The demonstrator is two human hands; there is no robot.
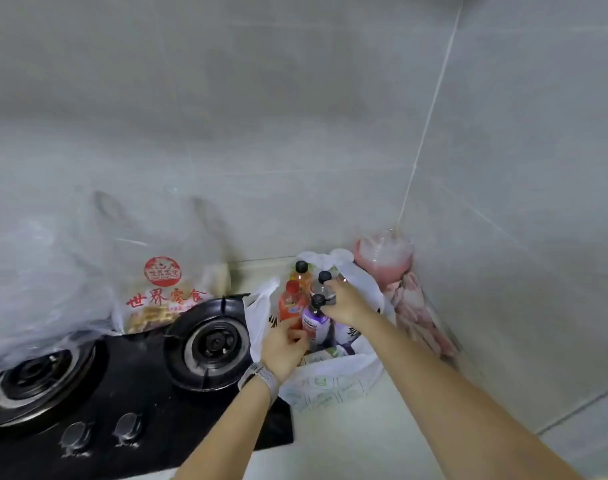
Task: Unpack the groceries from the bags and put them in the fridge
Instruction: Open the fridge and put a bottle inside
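Your two hands are in a white bag full of bottles, and this bag sits on the pale tabletop just to the right of the black stove. Your left hand, the one with a watch on its wrist, has its fingers curled round the low part of the orange bottle with the red cap. Your right hand reaches in from the other side, and its fingers curl round the clear bottle with a black cap near its top. A purple bottle with a black cap stands between your two hands, touching both of them or very close to it. One more orange bottle with a black cap stands at the back of the bag, farther from you than the others. All four bottles stand up straight inside the bag. Behind the stove, a see-through bag with red writing leans by the grey tiled wall, and it holds something yellow-brown. To the left of that one, a big cloudy plastic bag hangs over the left burner. Far to the right of the stove, in the corner of the wall, lies a pink bag with pale pink lumps in it.
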